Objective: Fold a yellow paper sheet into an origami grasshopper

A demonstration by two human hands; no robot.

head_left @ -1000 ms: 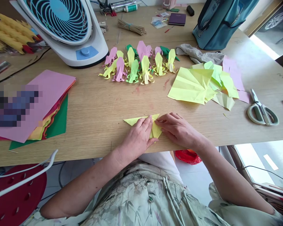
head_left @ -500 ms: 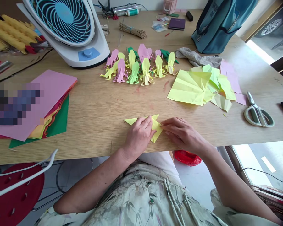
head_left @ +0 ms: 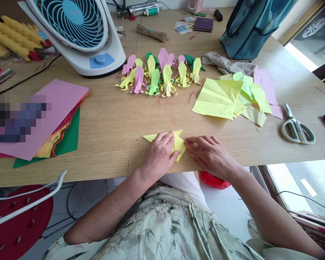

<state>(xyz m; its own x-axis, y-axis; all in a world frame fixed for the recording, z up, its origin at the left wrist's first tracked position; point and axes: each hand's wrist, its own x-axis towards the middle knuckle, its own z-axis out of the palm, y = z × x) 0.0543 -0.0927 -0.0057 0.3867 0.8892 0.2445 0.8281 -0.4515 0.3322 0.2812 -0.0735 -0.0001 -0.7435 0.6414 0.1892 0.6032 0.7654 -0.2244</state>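
Note:
A small folded piece of yellow paper [head_left: 179, 145] with pointed corners lies on the desk near its front edge. My left hand [head_left: 159, 153] holds it down, its fingers together over the middle and the thumb along the lower side; much of the paper is hidden beneath. At the paper's right corner, my right hand [head_left: 209, 153] has its fingertips closed on the edge, with the other fingers curled beside the desk surface. Further back stand several folded paper figures [head_left: 167, 80] in pink, yellow and green.
Creased yellow sheets [head_left: 219, 98] and paper scraps lie right of the figures, with scissors [head_left: 297, 126] beyond them. A stack of coloured paper [head_left: 62, 95] is at left. A fan [head_left: 103, 61], a bundle of sticks [head_left: 152, 33] and a blue bag [head_left: 246, 39] stand behind.
Both hands stay at the yellow paper in nearly the same pose. The view has shifted slightly.

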